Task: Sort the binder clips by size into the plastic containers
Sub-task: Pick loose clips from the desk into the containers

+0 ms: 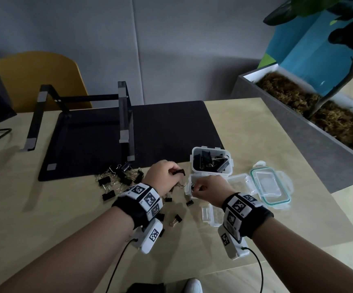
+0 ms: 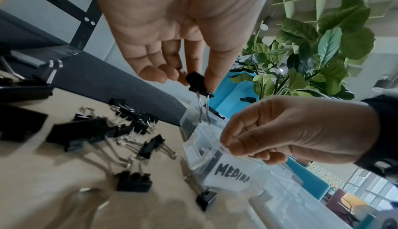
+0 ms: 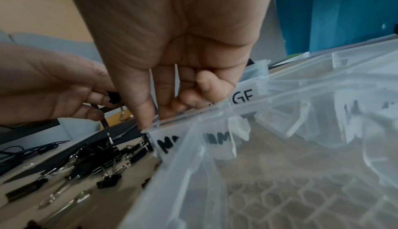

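A: On the left, what do you see?
B: Loose binder clips (image 1: 118, 180) lie on the table (image 1: 44, 218). The left hand (image 1: 163, 176) pinches one black binder clip (image 2: 197, 83) above the "MEDIUM" container (image 2: 228, 173).
A: And on the right?
B: The right hand (image 1: 208, 188) has curled fingers that grip this container's rim. Behind it, the large container (image 1: 211, 159) holds big clips.

binder clips (image 1: 119, 179): black bodies, silver wire handles
held clip (image 2: 197, 83): black, silver handles
far container (image 1: 211, 159): clear plastic, black clips inside
near container (image 2: 228, 173): clear, white label with black lettering
lid at right (image 1: 269, 185): clear with teal seal
wrist bands (image 1: 144, 197): black, with white blocks bearing black square-pattern markers
table (image 1: 44, 218): pale wood
mat (image 1: 171, 127): black
chair (image 1: 40, 79): mustard yellow
plant leaves (image 2: 329, 45): green
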